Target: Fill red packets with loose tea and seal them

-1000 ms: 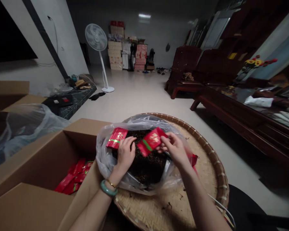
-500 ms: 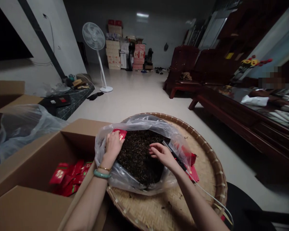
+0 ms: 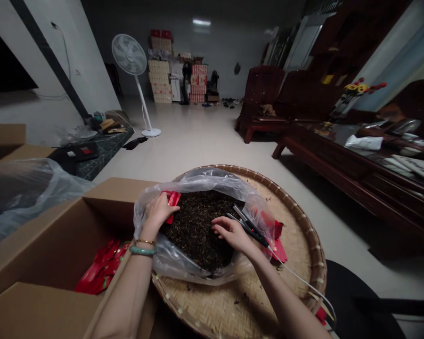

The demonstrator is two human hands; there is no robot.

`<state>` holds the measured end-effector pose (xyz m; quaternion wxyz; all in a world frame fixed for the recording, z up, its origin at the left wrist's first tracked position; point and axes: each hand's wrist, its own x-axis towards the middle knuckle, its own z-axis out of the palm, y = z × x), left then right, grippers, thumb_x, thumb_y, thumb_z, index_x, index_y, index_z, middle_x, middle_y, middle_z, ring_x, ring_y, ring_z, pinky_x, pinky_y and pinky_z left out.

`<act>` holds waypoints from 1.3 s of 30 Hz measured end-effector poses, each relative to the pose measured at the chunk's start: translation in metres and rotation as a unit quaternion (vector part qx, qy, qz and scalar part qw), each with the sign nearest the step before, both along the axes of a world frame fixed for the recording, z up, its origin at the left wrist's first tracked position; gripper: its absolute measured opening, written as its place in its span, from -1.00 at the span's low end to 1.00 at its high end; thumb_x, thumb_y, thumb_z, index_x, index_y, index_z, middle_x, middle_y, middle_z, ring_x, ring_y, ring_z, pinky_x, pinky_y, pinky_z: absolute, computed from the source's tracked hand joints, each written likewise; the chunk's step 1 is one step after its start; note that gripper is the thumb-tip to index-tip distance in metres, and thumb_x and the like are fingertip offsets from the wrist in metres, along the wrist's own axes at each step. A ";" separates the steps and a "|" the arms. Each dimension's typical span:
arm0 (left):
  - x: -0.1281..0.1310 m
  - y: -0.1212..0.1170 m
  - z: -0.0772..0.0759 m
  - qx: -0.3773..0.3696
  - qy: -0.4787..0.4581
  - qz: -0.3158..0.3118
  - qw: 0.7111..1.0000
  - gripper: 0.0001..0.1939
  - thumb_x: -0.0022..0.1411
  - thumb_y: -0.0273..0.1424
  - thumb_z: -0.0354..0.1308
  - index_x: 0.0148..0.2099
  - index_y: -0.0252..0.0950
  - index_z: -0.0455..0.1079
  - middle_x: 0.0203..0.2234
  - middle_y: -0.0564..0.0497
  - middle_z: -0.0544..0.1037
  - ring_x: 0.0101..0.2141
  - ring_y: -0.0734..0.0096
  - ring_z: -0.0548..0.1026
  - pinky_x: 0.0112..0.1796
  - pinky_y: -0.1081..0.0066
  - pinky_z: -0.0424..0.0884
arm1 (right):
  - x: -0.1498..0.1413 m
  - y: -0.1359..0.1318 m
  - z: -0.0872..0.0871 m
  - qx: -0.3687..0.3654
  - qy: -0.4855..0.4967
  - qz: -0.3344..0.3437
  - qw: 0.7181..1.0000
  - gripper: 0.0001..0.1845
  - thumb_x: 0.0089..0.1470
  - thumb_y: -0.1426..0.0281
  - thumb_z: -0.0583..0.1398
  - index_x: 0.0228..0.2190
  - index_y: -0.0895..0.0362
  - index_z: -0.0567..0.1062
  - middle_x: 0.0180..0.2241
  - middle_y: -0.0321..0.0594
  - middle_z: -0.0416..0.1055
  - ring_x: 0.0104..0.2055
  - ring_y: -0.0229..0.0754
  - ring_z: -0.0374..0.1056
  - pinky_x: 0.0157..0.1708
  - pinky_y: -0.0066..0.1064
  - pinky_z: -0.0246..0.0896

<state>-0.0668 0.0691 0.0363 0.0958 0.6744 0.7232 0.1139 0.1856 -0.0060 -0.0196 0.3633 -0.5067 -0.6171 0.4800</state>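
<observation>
My left hand [image 3: 158, 210] is closed on a small red packet [image 3: 173, 203] at the left rim of a clear plastic bag [image 3: 146, 195]. Dark, twisted dried leaves that look like tea [image 3: 194, 226] fill the bag. Over the right side of these leaves hovers my right hand [image 3: 232, 232], fingers loosely bent and apart, with nothing visible in them. Just beside it lies a black hair straightener [image 3: 252, 228] with its plates apart and a white cord trailing. The bag rests on a round woven bamboo tray [image 3: 268, 292].
Left of the tray, an open cardboard box [image 3: 53, 245] holds several red packets [image 3: 104, 266]. More red packets [image 3: 278, 249] lie on the tray's right side. A black round stool [image 3: 353, 301] stands at right. Beyond are a white fan [image 3: 141, 94] and a dark wooden table [image 3: 325, 165].
The hair straightener's plates now show apart beside my right hand. A blurred red packet above the box's pile is no longer seen there. The red packet in my left hand has turned more upright.
</observation>
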 end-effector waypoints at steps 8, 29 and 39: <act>0.043 -0.044 -0.002 0.039 -0.163 -0.155 0.974 -0.87 0.03 -0.33 0.21 -0.40 -0.29 0.39 -0.49 0.01 0.51 -0.46 0.33 0.43 -0.44 0.46 0.19 | -0.014 -0.007 0.029 0.165 0.001 -0.063 0.984 -0.54 0.02 0.30 0.19 -0.01 0.05 0.33 -0.04 -0.09 0.36 -0.11 -0.12 0.36 -0.23 -0.29 0.35; 0.078 -0.078 -0.028 -0.053 -0.507 -0.158 0.846 -0.68 0.10 -0.25 0.10 -0.23 -0.37 0.50 -0.43 -0.02 0.57 -0.43 0.34 0.45 -0.37 0.45 0.37 | -0.016 -0.023 0.035 0.395 -0.129 -0.124 0.901 -0.75 0.14 0.43 0.11 -0.15 0.02 0.50 -0.26 -0.12 0.45 -0.21 -0.12 0.34 -0.21 -0.24 0.33; 0.080 -0.080 -0.029 -0.037 -0.499 -0.160 0.851 -0.67 0.10 -0.22 0.08 -0.32 -0.39 0.49 -0.50 0.01 0.54 -0.48 0.38 0.44 -0.42 0.47 0.35 | -0.014 -0.021 0.024 0.481 -0.162 -0.115 0.854 -0.62 0.13 0.53 0.11 -0.01 0.05 0.39 -0.15 -0.08 0.45 -0.13 -0.13 0.35 -0.15 -0.22 0.33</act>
